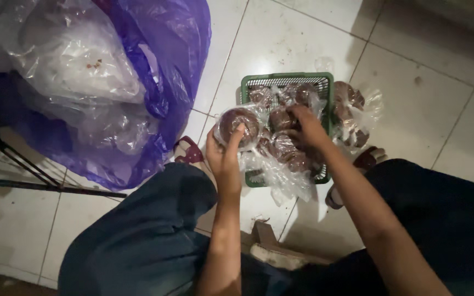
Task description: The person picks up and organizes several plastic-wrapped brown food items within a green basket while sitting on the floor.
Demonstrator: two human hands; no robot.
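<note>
A green plastic basket (284, 80) sits on the tiled floor between my knees, filled with several clear bags of round brown food. My left hand (224, 157) holds one such bagged brown piece (238, 124) up just left of the basket. Inside the basket, my right hand (306, 130) presses down on the bagged pieces (284, 148), its fingers curled around one of them. Another bagged brown piece (350, 107) lies outside the basket against its right wall.
A big purple plastic bag (154, 87) holding crumpled clear plastic (78, 66) fills the upper left. Black tripod legs (34, 175) cross the floor at left. My dark-trousered legs and sandalled feet (190, 152) flank the basket.
</note>
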